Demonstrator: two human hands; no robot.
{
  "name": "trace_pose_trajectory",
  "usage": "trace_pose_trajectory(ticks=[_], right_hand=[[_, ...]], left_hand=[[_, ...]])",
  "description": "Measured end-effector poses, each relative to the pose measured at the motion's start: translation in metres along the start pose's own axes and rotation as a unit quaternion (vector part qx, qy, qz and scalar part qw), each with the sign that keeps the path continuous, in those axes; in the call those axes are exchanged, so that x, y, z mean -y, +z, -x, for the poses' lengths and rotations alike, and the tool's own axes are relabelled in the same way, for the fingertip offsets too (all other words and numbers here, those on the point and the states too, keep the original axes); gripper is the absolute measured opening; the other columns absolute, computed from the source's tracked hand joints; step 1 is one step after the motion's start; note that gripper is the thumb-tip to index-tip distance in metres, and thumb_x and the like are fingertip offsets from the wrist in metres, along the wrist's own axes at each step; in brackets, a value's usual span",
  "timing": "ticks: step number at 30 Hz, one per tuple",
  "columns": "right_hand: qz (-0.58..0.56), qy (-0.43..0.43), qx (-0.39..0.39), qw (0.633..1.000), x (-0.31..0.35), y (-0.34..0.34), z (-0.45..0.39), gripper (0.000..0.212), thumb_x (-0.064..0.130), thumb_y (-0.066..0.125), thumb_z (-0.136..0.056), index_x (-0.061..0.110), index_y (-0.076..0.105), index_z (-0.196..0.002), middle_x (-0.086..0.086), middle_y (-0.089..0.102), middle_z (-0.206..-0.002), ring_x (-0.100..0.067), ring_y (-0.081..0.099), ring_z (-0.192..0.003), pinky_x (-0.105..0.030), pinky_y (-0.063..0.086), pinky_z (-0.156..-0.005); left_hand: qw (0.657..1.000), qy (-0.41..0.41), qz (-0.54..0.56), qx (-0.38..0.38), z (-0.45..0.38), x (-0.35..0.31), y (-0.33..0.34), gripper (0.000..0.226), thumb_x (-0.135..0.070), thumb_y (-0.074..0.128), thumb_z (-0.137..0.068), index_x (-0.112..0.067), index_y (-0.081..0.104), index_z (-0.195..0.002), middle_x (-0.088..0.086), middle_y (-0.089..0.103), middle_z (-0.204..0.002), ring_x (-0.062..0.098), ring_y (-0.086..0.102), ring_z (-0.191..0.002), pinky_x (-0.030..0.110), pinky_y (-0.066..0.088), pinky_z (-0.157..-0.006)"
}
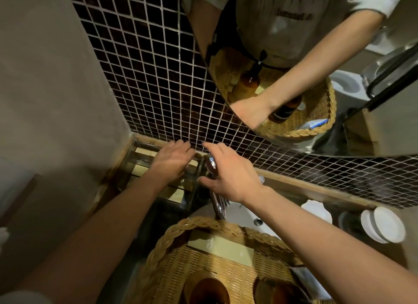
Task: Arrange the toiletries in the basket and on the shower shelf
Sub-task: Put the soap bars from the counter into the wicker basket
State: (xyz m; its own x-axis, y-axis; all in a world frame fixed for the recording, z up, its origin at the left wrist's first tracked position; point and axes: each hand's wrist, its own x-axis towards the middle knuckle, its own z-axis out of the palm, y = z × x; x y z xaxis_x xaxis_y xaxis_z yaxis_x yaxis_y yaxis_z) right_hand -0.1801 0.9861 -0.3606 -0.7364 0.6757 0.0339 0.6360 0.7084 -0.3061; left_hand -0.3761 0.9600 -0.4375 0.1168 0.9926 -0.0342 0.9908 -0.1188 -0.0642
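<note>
I see the wicker basket [203,226] nearest me, over the sink, with a pale flat box [220,249] lying crosswise inside and two brown bottles [209,291] standing upright. Beyond the basket, my left hand [173,161] reaches palm-down into the glass shelf [140,165], fingers curled; whether it holds anything I cannot tell. My right hand [230,174] wraps the tap [217,199].

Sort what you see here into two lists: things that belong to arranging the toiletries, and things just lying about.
Part of the job:
woven wicker basket
two amber brown bottles in the basket
pale flat boxes in the basket
clear acrylic tray under the left hand

Just lying about:
chrome tap by the right hand
white ceramic dishes
wall mirror
</note>
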Motion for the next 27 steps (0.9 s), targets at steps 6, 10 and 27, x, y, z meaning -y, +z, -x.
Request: trace_pose_trajectory(ticks=[6, 10, 27], right_hand=[[-0.001, -0.009, 0.003, 1.000, 0.001, -0.001, 0.003, 0.082, 0.058, 0.069, -0.080, 0.028, 0.029, -0.146, 0.005, 0.051, -0.129, -0.016, 0.051, -0.116, -0.037, 0.051, -0.085], [-0.002, -0.010, 0.002, 1.000, 0.002, -0.002, 0.004, 0.083, 0.058, 0.068, -0.080, 0.028, 0.029, -0.147, 0.005, 0.050, -0.132, -0.016, 0.050, -0.118, -0.037, 0.051, -0.086], [0.036, 0.021, 0.022, 0.999, 0.014, -0.033, 0.030, 0.068, 0.061, 0.061, -0.081, 0.027, 0.042, -0.138, 0.006, 0.048, -0.131, -0.017, 0.050, -0.116, -0.036, 0.047, -0.084]], left_hand=[[0.999, -0.021, -0.021, 0.017, -0.001, -0.006, -0.003, 0.045, -0.026, 0.068, -0.082, -0.022, 0.047, -0.121, 0.001, 0.048, -0.116, 0.018, 0.043, -0.102, 0.035, 0.035, -0.088], [0.999, -0.032, -0.028, 0.032, 0.000, -0.009, -0.004, 0.052, -0.025, 0.071, -0.080, -0.022, 0.045, -0.124, 0.002, 0.047, -0.122, 0.020, 0.043, -0.107, 0.035, 0.034, -0.093], [0.999, -0.032, 0.011, -0.012, 0.023, -0.013, -0.019, 0.038, -0.030, 0.062, -0.085, -0.019, 0.056, -0.120, 0.003, 0.059, -0.112, 0.021, 0.055, -0.105, 0.039, 0.044, -0.097]])
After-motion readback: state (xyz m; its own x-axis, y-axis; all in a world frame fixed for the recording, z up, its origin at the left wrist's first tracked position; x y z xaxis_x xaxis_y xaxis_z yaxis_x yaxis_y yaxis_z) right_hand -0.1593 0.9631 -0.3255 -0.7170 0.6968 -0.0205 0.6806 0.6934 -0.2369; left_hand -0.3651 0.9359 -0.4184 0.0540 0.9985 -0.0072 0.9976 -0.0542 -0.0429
